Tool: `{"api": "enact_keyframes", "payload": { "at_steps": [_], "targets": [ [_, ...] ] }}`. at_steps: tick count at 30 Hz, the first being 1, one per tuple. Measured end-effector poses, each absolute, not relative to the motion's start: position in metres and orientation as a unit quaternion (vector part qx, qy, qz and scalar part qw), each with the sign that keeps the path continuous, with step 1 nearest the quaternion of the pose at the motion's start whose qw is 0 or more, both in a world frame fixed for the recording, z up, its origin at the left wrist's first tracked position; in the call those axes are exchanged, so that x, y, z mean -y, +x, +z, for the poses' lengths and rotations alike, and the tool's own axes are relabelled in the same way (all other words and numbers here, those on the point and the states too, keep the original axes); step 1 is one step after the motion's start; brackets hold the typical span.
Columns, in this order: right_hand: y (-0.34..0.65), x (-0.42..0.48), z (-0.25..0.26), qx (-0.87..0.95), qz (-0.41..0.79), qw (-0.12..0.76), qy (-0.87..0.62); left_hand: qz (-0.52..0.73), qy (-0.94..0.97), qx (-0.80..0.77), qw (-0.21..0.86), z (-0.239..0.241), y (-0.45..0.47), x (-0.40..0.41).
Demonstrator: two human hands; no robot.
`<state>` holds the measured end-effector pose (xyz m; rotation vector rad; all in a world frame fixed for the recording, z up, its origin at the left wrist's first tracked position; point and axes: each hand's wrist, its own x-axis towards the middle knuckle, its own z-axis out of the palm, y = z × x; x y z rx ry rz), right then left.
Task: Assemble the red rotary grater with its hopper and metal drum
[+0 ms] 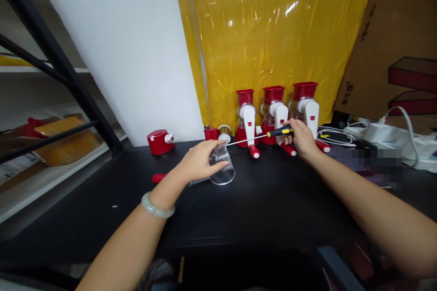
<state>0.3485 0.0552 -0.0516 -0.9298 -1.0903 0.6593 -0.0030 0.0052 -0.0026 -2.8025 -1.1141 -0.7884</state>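
My left hand (201,160) is wrapped round a clear plastic cup-shaped part (222,167) lying on its side on the black table (239,209), open end towards me. My right hand (302,138) grips a screwdriver (278,132) with a yellow and black handle. Its metal shaft points left, and the tip reaches the far end of the clear part. A pale bangle sits on my left wrist.
Three red and white hand-crank grinders (276,113) stand in a row at the back before a yellow plastic sheet. A red lid-like part (160,141), a small red piece (158,177) and a red cup (211,133) lie nearby. White cables (382,134) lie right; black shelving stands left.
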Motion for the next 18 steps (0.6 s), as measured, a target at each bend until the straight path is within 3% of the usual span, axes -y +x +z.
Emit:
{"api": "enact_keyframes", "payload": {
  "at_steps": [7, 18],
  "targets": [
    [0.3512, -0.0563, -0.0530, 0.462, 0.353, 0.718, -0.383, -0.251, -0.898, 0.360, 0.012, -0.0027, -0.0020, -0.0048],
    [0.3487, -0.0550, -0.0523, 0.496, 0.302, 0.706, -0.405, -0.259, -0.898, 0.355, 0.010, -0.0027, -0.0027, -0.0054]
  ]
}}
